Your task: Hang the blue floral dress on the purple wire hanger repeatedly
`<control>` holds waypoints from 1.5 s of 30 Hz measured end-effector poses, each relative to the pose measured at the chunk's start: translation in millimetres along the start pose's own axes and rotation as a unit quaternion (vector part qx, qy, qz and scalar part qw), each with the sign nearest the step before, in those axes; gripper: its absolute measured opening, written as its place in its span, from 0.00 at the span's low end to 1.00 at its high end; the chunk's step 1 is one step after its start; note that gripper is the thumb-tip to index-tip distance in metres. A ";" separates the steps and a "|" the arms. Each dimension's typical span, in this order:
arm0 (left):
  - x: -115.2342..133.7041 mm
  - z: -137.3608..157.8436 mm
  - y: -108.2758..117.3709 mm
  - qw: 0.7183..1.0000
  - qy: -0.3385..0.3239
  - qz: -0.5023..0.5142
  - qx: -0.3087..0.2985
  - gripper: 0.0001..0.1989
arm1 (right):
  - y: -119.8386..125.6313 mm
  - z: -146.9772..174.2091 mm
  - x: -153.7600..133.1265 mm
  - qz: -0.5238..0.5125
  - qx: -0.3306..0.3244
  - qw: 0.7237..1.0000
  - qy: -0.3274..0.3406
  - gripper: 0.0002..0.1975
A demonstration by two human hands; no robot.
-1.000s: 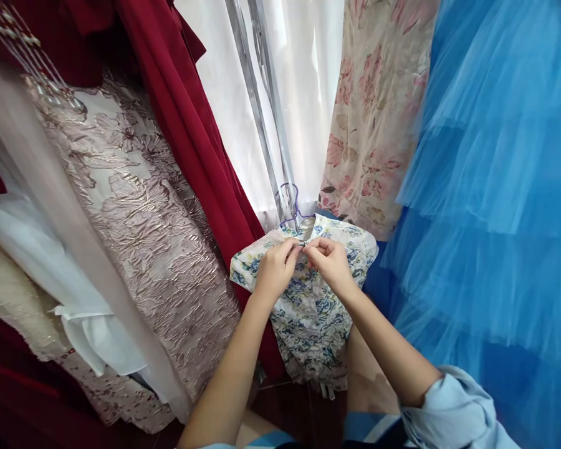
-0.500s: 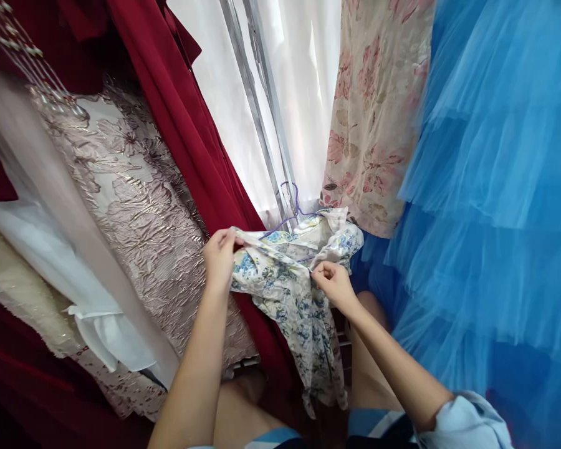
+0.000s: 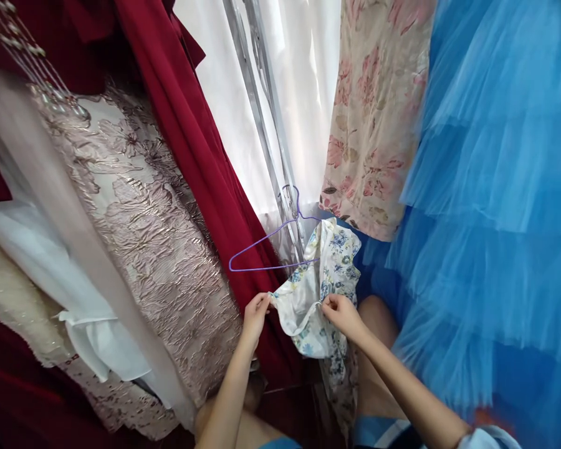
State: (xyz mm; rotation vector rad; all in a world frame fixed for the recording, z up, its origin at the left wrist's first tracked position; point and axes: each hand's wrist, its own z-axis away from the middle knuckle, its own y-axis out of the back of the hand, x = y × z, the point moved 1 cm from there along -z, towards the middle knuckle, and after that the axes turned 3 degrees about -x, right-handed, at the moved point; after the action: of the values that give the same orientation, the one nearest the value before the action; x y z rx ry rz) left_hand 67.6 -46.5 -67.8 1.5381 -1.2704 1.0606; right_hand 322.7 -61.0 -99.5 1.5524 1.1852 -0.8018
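Note:
A white garment with blue and yellow flowers (image 3: 341, 262) hangs by its right shoulder on a purple wire hanger (image 3: 266, 238). The hanger's left arm is bare, and its hook is at a metal pole. My left hand (image 3: 257, 315) pinches the garment's loose left shoulder edge, below the bare hanger arm. With closed fingers my right hand (image 3: 341, 315) grips the front edge of the neckline. Between both hands the pale inside of the garment shows. Its lower part drops between my knees.
Dark red cloth (image 3: 201, 143) and a shiny pink brocade dress (image 3: 159, 237) hang at left. Grey metal poles (image 3: 262, 112) stand before a white curtain (image 3: 308, 75). A pink floral dress (image 3: 369, 125) and a tiered blue tulle dress (image 3: 490, 187) hang at right.
The garment's left shoulder has come off the hanger, baring its left arm. My left hand has moved down and right with the cloth. My right hand has moved slightly down, still gripping.

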 end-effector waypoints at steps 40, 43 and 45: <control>-23.4 35.1 -62.7 0.942 -0.105 -0.156 -0.279 0.12 | 90.0 23.3 -84.8 -0.179 -0.211 0.961 0.012 0.08; -26.2 42.0 -26.4 0.944 -0.059 -0.157 -0.285 0.15 | 97.8 9.2 -76.4 -0.215 -0.147 0.965 -0.017 0.11; -21.7 42.9 -3.7 0.949 -0.030 -0.147 -0.277 0.18 | 102.2 -9.9 -70.9 -0.223 -0.084 0.971 -0.025 0.15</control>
State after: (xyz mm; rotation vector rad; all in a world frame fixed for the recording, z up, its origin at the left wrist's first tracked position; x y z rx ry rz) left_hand 72.4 -81.4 -100.7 1.2719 -1.1999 0.4149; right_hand 397.7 -76.6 -1.0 1.1326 1.5492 -0.9953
